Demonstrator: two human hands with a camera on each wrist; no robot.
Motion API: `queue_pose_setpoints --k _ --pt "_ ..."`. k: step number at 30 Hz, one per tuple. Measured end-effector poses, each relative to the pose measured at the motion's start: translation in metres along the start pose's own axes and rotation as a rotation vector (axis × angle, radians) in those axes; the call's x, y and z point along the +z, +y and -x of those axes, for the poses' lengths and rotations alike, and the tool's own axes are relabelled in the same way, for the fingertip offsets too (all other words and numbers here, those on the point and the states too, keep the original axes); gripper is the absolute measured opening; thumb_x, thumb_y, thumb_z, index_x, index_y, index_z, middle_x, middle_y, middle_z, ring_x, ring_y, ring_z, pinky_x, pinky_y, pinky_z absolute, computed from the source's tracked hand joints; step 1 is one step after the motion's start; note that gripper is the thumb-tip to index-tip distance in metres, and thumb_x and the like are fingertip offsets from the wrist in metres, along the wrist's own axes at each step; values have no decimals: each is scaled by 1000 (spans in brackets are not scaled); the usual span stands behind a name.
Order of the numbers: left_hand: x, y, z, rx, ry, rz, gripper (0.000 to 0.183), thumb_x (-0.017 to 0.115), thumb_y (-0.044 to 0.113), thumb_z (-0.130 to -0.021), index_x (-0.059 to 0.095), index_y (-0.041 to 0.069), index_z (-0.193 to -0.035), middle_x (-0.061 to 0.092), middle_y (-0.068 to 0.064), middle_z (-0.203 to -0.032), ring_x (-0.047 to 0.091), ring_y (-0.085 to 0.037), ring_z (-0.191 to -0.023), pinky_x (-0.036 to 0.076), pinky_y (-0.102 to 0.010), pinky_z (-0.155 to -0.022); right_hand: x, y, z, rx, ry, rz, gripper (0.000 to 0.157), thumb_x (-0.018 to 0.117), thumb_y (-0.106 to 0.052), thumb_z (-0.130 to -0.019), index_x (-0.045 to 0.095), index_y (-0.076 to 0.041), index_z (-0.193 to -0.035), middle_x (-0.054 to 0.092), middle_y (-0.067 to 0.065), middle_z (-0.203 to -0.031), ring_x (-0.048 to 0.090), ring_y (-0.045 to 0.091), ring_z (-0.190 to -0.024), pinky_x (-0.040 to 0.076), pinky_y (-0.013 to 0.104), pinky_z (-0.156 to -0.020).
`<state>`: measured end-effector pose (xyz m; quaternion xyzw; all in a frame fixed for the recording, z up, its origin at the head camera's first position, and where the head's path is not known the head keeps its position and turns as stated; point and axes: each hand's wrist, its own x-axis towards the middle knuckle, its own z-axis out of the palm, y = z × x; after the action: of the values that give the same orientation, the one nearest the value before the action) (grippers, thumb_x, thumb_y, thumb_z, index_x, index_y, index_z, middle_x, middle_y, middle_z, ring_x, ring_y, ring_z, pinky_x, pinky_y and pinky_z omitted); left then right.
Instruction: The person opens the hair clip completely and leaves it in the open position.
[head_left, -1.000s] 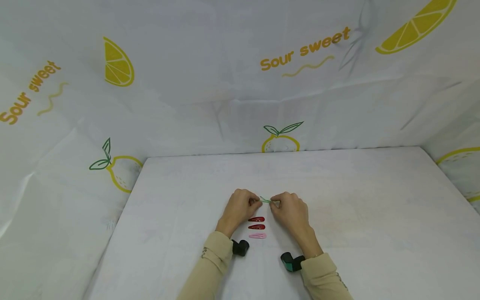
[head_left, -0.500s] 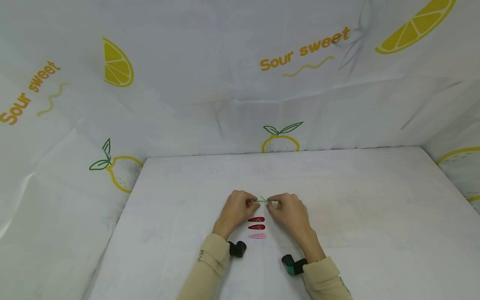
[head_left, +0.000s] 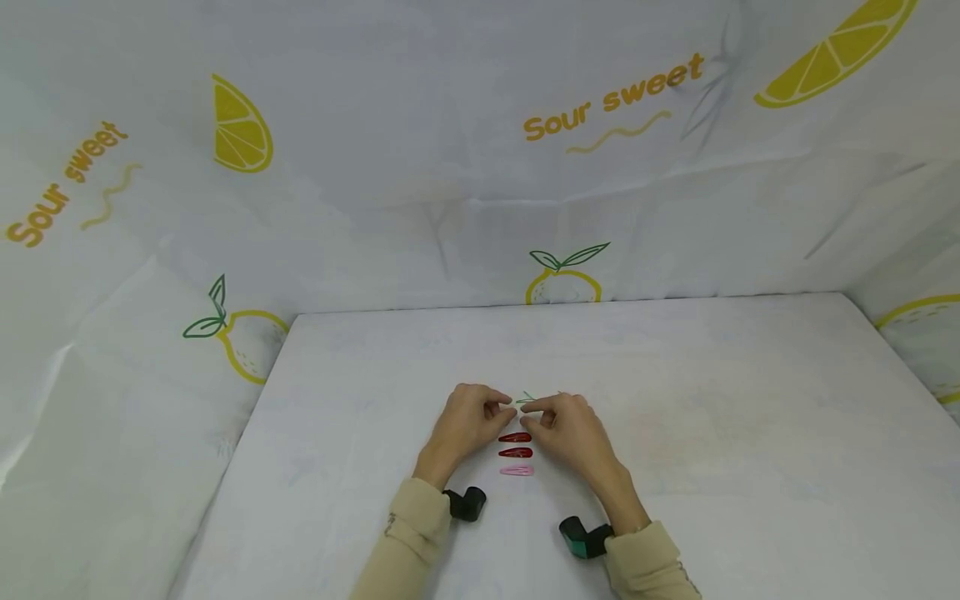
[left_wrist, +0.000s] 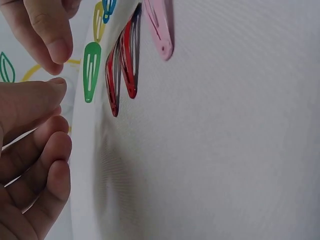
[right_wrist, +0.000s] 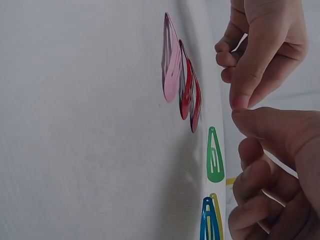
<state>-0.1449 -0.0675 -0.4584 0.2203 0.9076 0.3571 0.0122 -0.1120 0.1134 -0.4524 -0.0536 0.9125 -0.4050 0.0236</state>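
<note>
My left hand (head_left: 468, 421) has loosely bent fingers with nothing between them. My right hand (head_left: 573, 429) faces it, also holding nothing, its index finger and thumb apart. The two hands' fingertips come close together, raised over the table. Just beyond them a green snap hair clip (head_left: 527, 399) shows as thin lines from above; in the left wrist view its broad face shows, as if on edge. A yellow clip (left_wrist: 99, 22) and a blue clip (right_wrist: 210, 220) overlap beside it, mostly hidden behind my right hand in the head view.
Two red clips (head_left: 515, 437) and a pink clip (head_left: 517, 471) lie flat in a column nearer me, between my forearms. The white table (head_left: 360, 367) meets a lemon-printed cloth (head_left: 375, 208) at the back. Black cameras sit at both wrists.
My fingers have left the ends of the green clip and drawn back slightly toward me. The right hand has shifted left. The red and pink clips keep their places.
</note>
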Motion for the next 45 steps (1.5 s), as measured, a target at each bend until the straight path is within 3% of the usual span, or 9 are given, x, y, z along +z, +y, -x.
queue_pose_setpoints --k 9,14,20,33,45 --pt "-4 -4 13 9 -20 0 13 77 8 -88 80 1 -98 73 -4 -75 60 -5 -65 50 -17 -63 3 1 4 -48 -56 -7 16 76 -9 -86 81 -6 -102 59 -6 -54 50 6 -61 41 25 -65" --pt "-1 -9 21 19 -34 17 13 78 7 -87 81 1 -98 74 -4 -76 63 -7 -67 51 -17 -65 4 4 6 -95 -97 -36 16 76 -7 -87 80 -2 -102 61 -3 -56 47 2 -54 39 20 -51" --pt "5 -10 27 35 -38 23 12 80 9 -87 81 2 -95 73 -4 -76 62 -3 -67 51 -16 -64 5 9 8 -141 -110 -59 15 75 -6 -89 80 -1 -101 63 0 -58 45 0 -51 38 19 -48" --pt "8 -4 31 -3 -49 -26 10 78 11 -89 82 6 -96 76 -4 -86 59 -4 -73 47 -16 -67 15 11 8 -66 -113 -48 22 75 -4 -88 78 2 -108 59 -3 -55 42 2 -50 34 18 -48" --pt "9 -4 30 -6 -57 -41 8 77 10 -90 83 7 -94 75 -2 -85 57 -4 -73 45 -16 -66 15 10 9 -69 -118 -48 12 75 -7 -90 82 -5 -100 58 -4 -55 42 2 -50 33 18 -49"
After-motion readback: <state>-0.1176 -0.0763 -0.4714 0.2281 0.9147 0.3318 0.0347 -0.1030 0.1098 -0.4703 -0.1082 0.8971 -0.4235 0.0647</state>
